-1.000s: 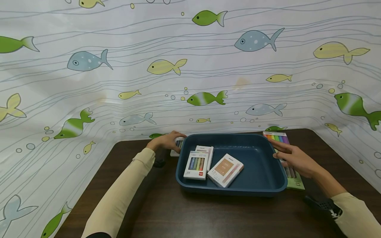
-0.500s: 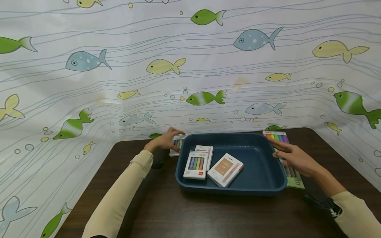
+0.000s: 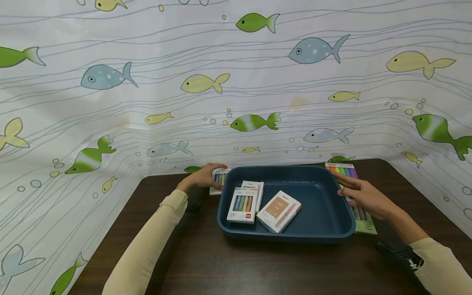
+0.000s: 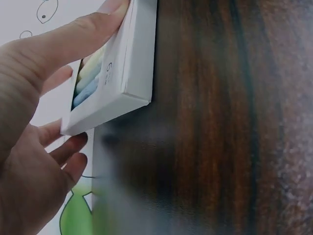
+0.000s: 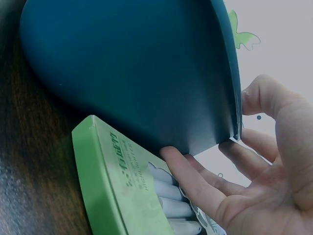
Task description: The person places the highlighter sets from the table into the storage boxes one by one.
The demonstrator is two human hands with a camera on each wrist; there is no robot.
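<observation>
My left hand [image 3: 202, 176] pinches a white windowed box of pastel-coloured sticks [image 3: 220, 178] at the back, left of the blue tray [image 3: 317, 209]. In the left wrist view the thumb lies along this white box [image 4: 139, 58], with fingers behind and below it; whether it clears the table cannot be told. My right hand [image 3: 368, 199] touches the tray's right side, thumb by the rim and fingers spread along the outer wall. Beneath that hand lies a green highlighter box [image 5: 127, 181], partly covered in the head view.
Inside the tray lie a white box with coloured sticks [image 3: 242, 205], another white box [image 3: 261, 186] partly beneath it, and a tilted white box with a tan panel [image 3: 279, 212]. A fish-patterned sheet [image 3: 206, 127] surrounds the dark wooden table [image 3: 265, 266].
My left hand has shifted slightly left and its raised knuckles have lowered beside the white box, showing more of it. The right hand and tray have stayed put.
</observation>
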